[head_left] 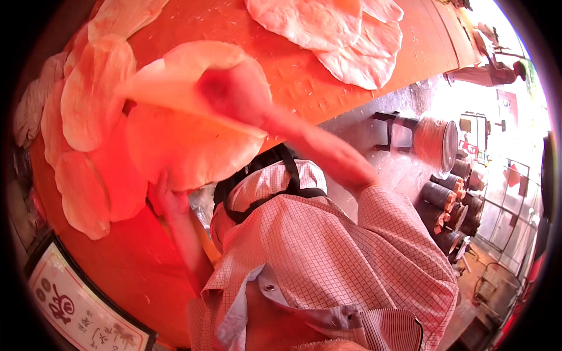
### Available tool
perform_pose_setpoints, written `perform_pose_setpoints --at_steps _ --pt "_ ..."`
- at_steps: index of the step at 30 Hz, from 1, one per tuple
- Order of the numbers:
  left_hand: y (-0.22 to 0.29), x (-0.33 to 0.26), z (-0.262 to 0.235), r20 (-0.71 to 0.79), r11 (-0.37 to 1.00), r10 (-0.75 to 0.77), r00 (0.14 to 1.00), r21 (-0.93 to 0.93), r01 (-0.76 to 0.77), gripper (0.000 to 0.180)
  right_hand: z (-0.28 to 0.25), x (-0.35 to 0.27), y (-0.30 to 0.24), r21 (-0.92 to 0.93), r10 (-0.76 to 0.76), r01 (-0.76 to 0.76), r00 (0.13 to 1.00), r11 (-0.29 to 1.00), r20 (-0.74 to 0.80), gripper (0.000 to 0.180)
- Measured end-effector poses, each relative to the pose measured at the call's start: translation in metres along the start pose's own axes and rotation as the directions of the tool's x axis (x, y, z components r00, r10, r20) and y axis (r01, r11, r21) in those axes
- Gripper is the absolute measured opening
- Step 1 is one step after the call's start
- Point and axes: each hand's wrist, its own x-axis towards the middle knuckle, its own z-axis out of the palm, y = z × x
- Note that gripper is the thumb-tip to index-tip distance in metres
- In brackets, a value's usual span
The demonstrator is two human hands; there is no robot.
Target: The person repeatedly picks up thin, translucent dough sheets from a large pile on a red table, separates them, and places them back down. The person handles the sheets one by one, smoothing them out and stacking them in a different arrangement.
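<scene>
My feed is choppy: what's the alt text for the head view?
A person's blurred right hand is over flat, overlapping dough sheets on an orange table, its grip unclear; the left hand is at their near edge. Another person is in the background at upper right.

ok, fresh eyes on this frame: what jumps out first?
The pale, dough-like sheets on the bright orange table, overlapping at the picture's left, with more at the top. Then the right hand, blurred over the overlapping sheets, and the left hand by their near edge. The checked shirt fills the lower middle.
</scene>
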Motion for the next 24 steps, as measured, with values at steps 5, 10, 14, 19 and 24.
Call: perform_pose_setpoints --at_steps 5,10,14,19,24 --pt "0.002 0.004 -0.039 -0.088 0.999 -0.029 0.996 0.015 0.03 0.055 -0.14 0.015 0.062 0.264 0.422 -0.366 0.885 0.892 -0.197 0.026" --pt "-0.005 0.008 -0.048 -0.038 0.995 -0.094 0.995 -0.045 0.092 0.054 -0.236 -0.04 0.166 -0.416 0.505 -0.658 0.751 0.628 -0.424 0.044" --pt "0.014 -0.011 0.009 0.08 0.996 -0.04 0.996 -0.081 0.046 0.057 -0.199 -0.048 0.149 -0.5 0.134 -0.438 0.836 0.747 -0.532 0.046" --pt "0.016 0.002 0.059 0.477 0.993 -0.032 0.878 -0.084 0.082 0.063 -0.061 -0.038 -0.002 -0.001 0.138 -0.144 0.95 0.99 0.28 0.05" --pt "-0.005 0.021 0.121 0.506 0.996 -0.068 0.86 -0.017 0.088 0.063 -0.017 -0.027 0.015 -0.137 0.065 -0.043 0.985 0.99 0.16 0.023"
